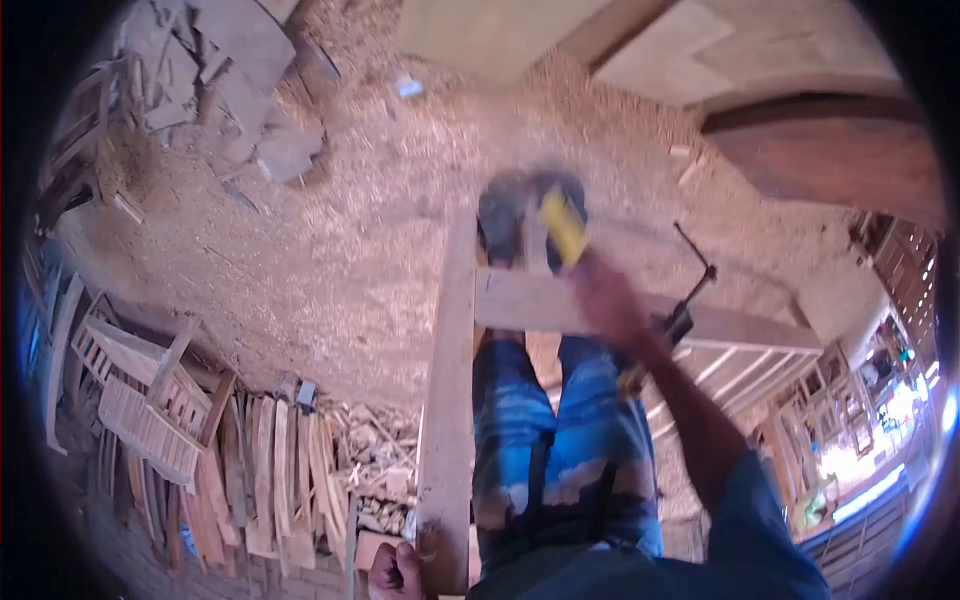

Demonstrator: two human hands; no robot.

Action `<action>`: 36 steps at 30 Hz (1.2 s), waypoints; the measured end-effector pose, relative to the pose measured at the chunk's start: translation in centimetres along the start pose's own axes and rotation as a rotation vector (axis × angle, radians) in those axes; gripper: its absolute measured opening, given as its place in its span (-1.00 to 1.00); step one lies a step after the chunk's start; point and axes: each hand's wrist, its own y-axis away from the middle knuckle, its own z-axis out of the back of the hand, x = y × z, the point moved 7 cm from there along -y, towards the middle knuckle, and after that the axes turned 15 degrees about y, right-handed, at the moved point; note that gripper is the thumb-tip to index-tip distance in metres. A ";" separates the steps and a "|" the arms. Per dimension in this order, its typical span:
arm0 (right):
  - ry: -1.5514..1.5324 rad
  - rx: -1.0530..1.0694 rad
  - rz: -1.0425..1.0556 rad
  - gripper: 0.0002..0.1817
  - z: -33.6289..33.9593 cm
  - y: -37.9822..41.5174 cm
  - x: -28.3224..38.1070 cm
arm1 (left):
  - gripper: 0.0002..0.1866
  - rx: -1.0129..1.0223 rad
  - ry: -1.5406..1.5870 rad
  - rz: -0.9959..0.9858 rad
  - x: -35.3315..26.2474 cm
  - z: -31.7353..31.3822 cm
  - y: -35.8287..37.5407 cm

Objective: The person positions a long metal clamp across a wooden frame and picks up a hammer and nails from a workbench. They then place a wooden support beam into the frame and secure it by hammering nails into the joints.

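Note:
My right hand [605,300] is closed around a yellow tool [565,230]. Motion smears the tool, so its exact kind cannot be told; it points away from me, above the wooden crosspiece [530,302]. A long wooden board [447,400] runs away from me and meets the crosspiece at its left end. At the board's near end, on its left side, my left hand [396,573] is curled closed. Whatever it may hold is hidden. A dark metal clamp with a bent handle [697,295] stands at the crosspiece, just right of my right wrist.
My shoes [500,220] stand on a floor covered with shavings. Wooden lengths [270,470] and a slatted wooden piece [150,425] lie at left. Offcuts [220,80] are heaped at far left. Large boards [480,35] and a reddish slab [830,155] lie at far right.

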 end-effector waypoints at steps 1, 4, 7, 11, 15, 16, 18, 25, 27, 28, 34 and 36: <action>0.043 -0.130 0.060 -0.63 4.3 -1.9 -0.3 | -0.63 0.015 -0.025 0.055 -1.2 -0.3 0.1; -0.345 -0.505 -0.185 -0.59 18.6 -3.9 5.5 | -0.60 0.084 -0.075 0.133 -0.6 0.0 -0.1; -0.327 -0.670 -0.203 -0.57 9.3 -2.1 3.2 | -0.58 -0.026 0.027 0.067 -2.0 -0.8 0.3; 0.109 0.312 -0.040 -0.53 -15.1 5.6 -0.2 | -0.59 -0.007 -0.164 -0.063 -3.0 0.4 0.5; -0.141 0.093 -0.136 -0.64 5.3 -0.6 3.1 | -0.61 0.069 -0.358 -0.238 -2.2 0.3 0.6; -0.191 0.034 -0.186 -0.66 10.1 -2.1 3.7 | -0.62 0.114 -0.373 -0.181 -3.5 -0.4 0.6; -0.617 -0.303 -0.026 -0.66 15.6 -6.1 2.6 | -0.63 0.028 -0.060 0.055 -0.4 0.6 0.2; 0.015 0.351 -0.100 -0.53 -11.3 6.1 4.1 | -0.66 0.034 -0.548 -0.480 1.0 3.3 0.9; -0.228 0.455 -0.229 -0.55 -5.2 4.9 5.0 | -0.77 0.038 -0.498 -0.382 1.2 2.0 0.4; -0.342 0.498 -0.303 -0.56 -0.4 4.1 6.8 | -0.80 0.068 -0.509 -0.313 1.2 2.5 0.4; -0.409 -0.613 -0.077 -0.70 15.4 -2.6 7.7 | -0.83 -0.096 -0.221 -0.223 2.4 2.7 1.5; -0.257 -0.538 -0.152 -0.68 6.8 -1.1 6.0 | -0.83 -0.136 -0.298 -0.363 2.1 2.1 1.2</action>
